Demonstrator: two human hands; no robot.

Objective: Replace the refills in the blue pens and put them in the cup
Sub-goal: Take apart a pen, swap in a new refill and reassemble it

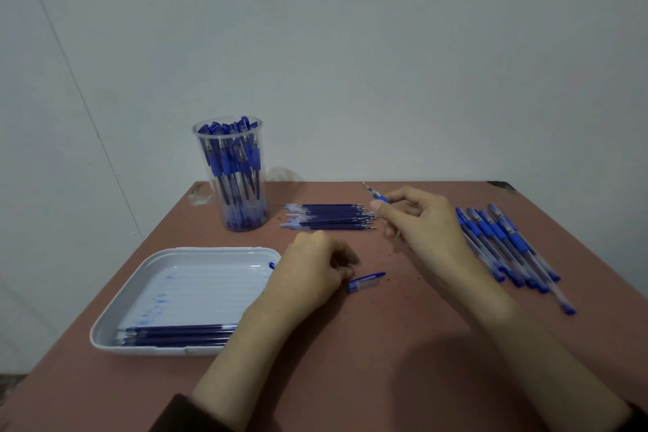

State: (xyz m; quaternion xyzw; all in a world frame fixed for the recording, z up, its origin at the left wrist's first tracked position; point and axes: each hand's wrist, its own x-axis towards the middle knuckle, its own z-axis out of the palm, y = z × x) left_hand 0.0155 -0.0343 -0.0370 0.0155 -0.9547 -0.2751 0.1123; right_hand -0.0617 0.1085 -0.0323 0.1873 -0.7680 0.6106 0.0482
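My right hand [422, 221] grips an uncapped blue pen [378, 197], its tip pointing up and to the left. My left hand [312, 273] rests on the table with fingers curled, right beside a loose pen cap [366, 281]; whether it touches the cap I cannot tell. A clear cup [235, 172] full of blue pens stands at the back left. A pile of refills [329, 217] lies behind my hands. Several capped blue pens [508, 245] lie in a row on the right.
A white tray [189, 277] with ink stains sits at the front left and holds several refills [175, 335] along its near side. The brown table [385, 344] ends at a pale wall behind.
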